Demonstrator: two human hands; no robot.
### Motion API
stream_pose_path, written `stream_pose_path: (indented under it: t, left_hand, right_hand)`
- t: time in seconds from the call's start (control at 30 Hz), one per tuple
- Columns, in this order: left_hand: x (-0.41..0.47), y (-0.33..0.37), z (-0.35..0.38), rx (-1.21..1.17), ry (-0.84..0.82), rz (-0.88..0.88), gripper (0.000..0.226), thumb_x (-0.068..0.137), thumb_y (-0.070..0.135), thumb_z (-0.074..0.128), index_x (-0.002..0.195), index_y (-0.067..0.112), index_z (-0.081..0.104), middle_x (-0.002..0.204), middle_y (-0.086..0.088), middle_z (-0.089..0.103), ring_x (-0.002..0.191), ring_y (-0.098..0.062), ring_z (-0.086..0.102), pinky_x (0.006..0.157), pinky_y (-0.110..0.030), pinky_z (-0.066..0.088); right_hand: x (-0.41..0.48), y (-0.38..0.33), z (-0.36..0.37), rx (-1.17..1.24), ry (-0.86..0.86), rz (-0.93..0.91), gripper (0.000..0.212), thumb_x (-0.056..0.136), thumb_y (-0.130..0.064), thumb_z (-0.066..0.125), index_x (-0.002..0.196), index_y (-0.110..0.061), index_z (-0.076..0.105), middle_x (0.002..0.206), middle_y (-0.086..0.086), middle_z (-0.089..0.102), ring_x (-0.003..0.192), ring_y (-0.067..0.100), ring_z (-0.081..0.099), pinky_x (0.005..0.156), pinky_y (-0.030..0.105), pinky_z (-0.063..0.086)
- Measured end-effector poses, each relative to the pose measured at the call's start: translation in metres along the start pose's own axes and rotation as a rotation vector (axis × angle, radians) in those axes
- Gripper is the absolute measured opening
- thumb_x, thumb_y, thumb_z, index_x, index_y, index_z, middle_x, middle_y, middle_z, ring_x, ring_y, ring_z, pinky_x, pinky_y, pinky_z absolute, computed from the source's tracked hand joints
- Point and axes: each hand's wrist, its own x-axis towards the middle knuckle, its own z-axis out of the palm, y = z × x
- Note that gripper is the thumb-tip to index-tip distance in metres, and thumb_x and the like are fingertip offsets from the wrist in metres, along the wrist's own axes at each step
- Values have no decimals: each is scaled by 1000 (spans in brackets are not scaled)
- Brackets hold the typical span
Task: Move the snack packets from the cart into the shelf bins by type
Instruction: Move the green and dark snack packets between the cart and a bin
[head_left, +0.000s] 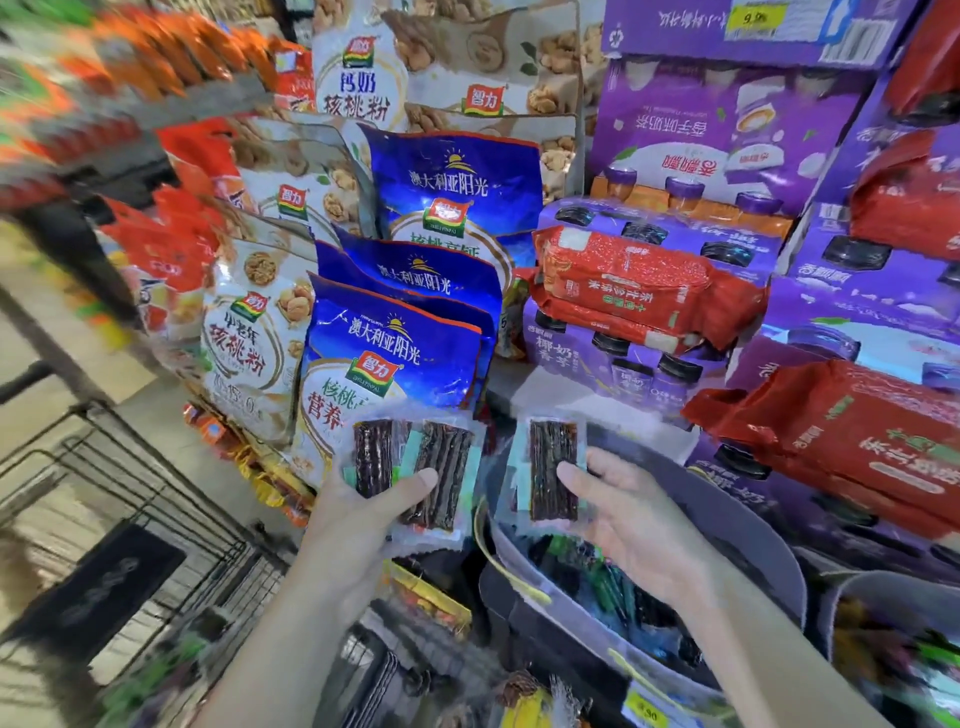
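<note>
Snack packets (441, 467), two with dark strips, sit fanned in the left hand (358, 530), pinched under its thumb. A third packet (553, 467) is pinched by the right hand (639, 525) above a grey shelf bin (753, 540) holding similar packets. The wire cart (171, 512) stands at lower left.

Two clear packets of dark sticks (441, 467) stand fanned upright; a third packet (553, 467) is upright above the grey bin (748, 535).
</note>
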Motion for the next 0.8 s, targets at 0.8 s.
stream_pose_path:
  t: [0.8]
  left_hand:
    - [-223,18,-329,-234,730,219,61,69,13,88,119,43,70,115,-2,80,100,-35,79,70,-61,64]
  right_hand:
    - [30,122,330,-123,-557,239,31,106,-18,56,132,-5,66,132,23,67,118,47,66,95,53,58]
